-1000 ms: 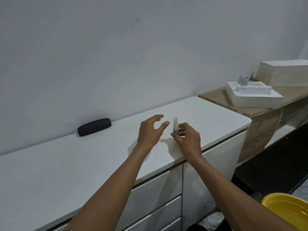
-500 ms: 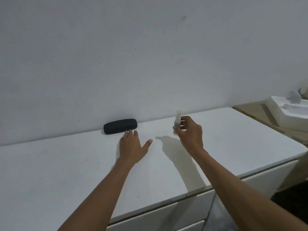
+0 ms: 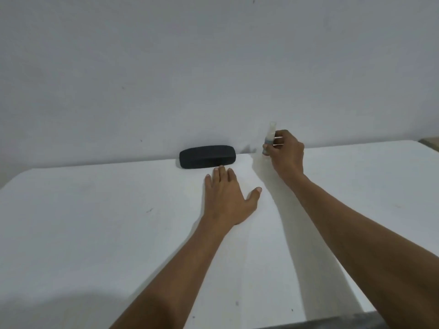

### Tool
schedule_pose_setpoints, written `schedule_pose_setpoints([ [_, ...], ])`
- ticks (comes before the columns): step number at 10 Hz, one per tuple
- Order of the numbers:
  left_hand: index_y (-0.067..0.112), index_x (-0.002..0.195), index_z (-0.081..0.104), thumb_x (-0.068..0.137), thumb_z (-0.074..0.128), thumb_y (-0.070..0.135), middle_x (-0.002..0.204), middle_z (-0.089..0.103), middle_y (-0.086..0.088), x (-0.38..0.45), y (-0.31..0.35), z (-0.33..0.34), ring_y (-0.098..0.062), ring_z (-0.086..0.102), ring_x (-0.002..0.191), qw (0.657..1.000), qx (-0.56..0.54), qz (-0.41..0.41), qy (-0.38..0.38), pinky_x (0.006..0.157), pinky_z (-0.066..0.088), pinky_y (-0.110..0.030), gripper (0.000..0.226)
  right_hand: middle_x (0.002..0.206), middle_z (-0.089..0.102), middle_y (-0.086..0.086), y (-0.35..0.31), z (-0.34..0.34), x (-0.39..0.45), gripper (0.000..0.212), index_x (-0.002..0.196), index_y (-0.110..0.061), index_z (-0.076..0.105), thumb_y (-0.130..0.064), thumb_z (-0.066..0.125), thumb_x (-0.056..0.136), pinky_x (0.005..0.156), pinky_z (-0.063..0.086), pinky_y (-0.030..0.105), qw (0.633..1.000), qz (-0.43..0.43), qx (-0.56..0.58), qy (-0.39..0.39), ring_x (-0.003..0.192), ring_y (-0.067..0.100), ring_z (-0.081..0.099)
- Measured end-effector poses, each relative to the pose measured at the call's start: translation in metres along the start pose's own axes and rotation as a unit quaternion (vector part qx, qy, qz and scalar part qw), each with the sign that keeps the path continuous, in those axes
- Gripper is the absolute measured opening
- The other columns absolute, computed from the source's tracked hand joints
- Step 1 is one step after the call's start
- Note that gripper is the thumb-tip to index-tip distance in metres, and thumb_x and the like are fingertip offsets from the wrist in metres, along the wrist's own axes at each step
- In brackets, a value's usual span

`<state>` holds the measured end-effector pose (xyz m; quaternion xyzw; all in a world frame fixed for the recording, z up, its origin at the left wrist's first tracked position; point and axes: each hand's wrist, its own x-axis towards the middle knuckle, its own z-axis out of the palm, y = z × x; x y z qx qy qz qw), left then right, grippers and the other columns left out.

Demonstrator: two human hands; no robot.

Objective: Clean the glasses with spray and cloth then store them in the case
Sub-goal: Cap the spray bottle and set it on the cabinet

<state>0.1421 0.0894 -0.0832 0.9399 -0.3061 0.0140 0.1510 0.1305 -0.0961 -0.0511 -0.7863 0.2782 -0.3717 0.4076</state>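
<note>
A closed dark case [image 3: 207, 156] is seen lying lengthwise at the back of the white countertop [image 3: 95, 222], against the wall [image 3: 166, 67]. The left hand [image 3: 226, 198] is stretched flat toward it, fingers extended and nothing held; its fingertips [image 3: 222, 169] are placed at the case's 6 o'clock edge, touching or just short of it, which cannot be told. At 3 o'clock from the case, near but apart, a small spray bottle [image 3: 269, 141] is held upright by the right hand [image 3: 286, 154], the fingers curled around its lower body and the nozzle left clear at 12 o'clock. Whether the bottle's base is resting on the countertop cannot be told.

The glasses and cloth are nowhere to be seen; they are judged to be inside the case, so the step in hand is taken to be the fetching and opening of the case.

For this to be done well, the case should be drawn away from the wall toward 6 o'clock before it is opened, since a lid would otherwise be fouled by the wall. It should be gripped across its short width, thumb at the near edge and fingers over the far one, so that it is not spun or pushed. The bottle is best set down upright at 3 o'clock, well clear, so both hands are freed for the lid and nothing is knocked over
</note>
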Motion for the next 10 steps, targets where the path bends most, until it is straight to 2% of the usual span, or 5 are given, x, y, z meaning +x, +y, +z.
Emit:
schedule_pose_setpoints([
  [2, 0.004, 0.161, 0.013, 0.095, 0.033, 0.072, 0.17, 0.007, -0.018, 0.002, -0.001, 0.001, -0.03, 0.002, 0.158, 1.0, -0.005, 0.0, -0.005, 0.128, 0.002, -0.049, 0.097, 0.091, 0.073, -0.003, 0.011, 0.01, 0.008, 0.023, 0.112, -0.016, 0.069, -0.02, 0.075, 0.09, 0.058, 0.043, 0.005, 1.0, -0.004, -0.012, -0.004, 0.065, -0.007, 0.063],
  [3, 0.003, 0.16, 0.015, 0.095, 0.033, 0.072, 0.169, 0.009, -0.018, 0.001, -0.001, 0.001, -0.03, 0.003, 0.158, 1.0, -0.006, -0.001, -0.001, 0.128, 0.003, -0.049, 0.097, 0.102, 0.077, 0.004, 0.013, 0.01, 0.007, 0.033, 0.12, -0.015, 0.068, -0.023, 0.076, 0.089, 0.074, 0.053, 0.023, 1.0, -0.001, -0.017, -0.013, 0.082, 0.013, 0.07],
  [5, 0.003, 0.159, 0.018, 0.094, 0.033, 0.073, 0.169, 0.012, -0.018, -0.001, -0.001, -0.002, -0.03, 0.005, 0.158, 1.0, -0.005, 0.001, 0.003, 0.128, 0.004, -0.049, 0.097, 0.11, 0.072, 0.006, 0.005, -0.015, -0.009, 0.043, 0.13, -0.017, 0.063, -0.024, 0.076, 0.089, 0.093, 0.058, 0.039, 0.999, 0.011, -0.03, -0.009, 0.1, 0.02, 0.07],
  [8, 0.006, 0.155, 0.034, 0.099, 0.043, 0.062, 0.165, 0.028, -0.014, -0.028, -0.004, -0.015, -0.029, 0.016, 0.156, 0.997, -0.075, 0.005, 0.035, 0.126, 0.013, -0.039, 0.079, 0.094, 0.075, -0.002, -0.032, -0.096, -0.082, 0.019, 0.111, -0.017, 0.072, -0.02, 0.07, 0.093, 0.081, 0.06, 0.035, 0.999, -0.033, -0.005, 0.015, 0.079, 0.004, 0.07],
  [10, 0.023, 0.146, 0.053, 0.094, 0.057, 0.059, 0.16, 0.04, 0.006, -0.128, -0.039, -0.048, -0.018, 0.037, 0.148, 0.957, -0.271, -0.017, 0.099, 0.122, 0.032, -0.038, 0.063, 0.083, 0.077, 0.0, -0.014, -0.171, -0.227, 0.018, 0.097, -0.031, 0.076, -0.014, 0.075, 0.092, 0.069, 0.063, 0.046, 0.996, 0.005, 0.046, 0.08, 0.075, 0.019, 0.074],
])
